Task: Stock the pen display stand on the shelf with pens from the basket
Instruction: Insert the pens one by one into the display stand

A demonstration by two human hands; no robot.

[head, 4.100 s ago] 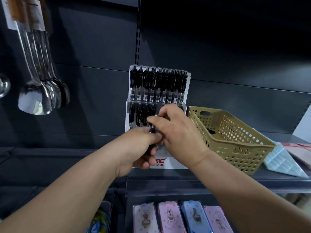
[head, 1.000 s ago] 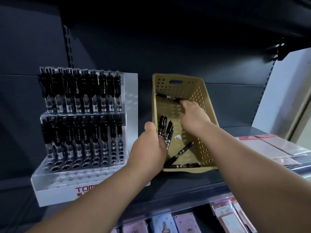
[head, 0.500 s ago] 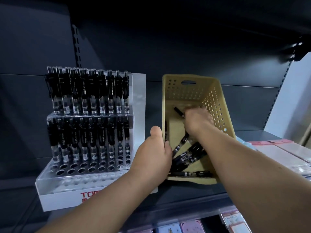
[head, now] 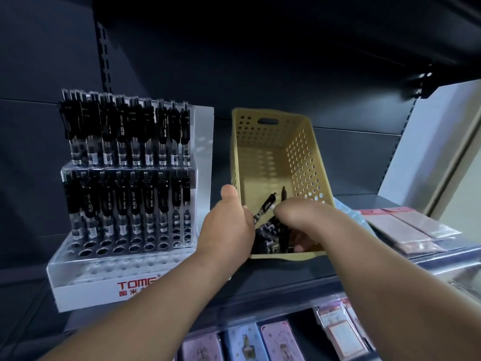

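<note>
Tan plastic basket [head: 270, 162] sits on the dark shelf [head: 281, 274], just right of the clear pen stand [head: 109, 267]. The left hand [head: 229, 230] grips the basket's left wall near the front corner, thumb outside and fingers over the rim. The right hand [head: 302, 214] reaches down into the basket's near end among loose black pens [head: 268, 204]; whether it holds any, I cannot tell. Upright pens [head: 135, 201] fill the stand's two back tiers, with rows of holes in front. Pink packets [head: 406, 230] lie to the right.
</note>
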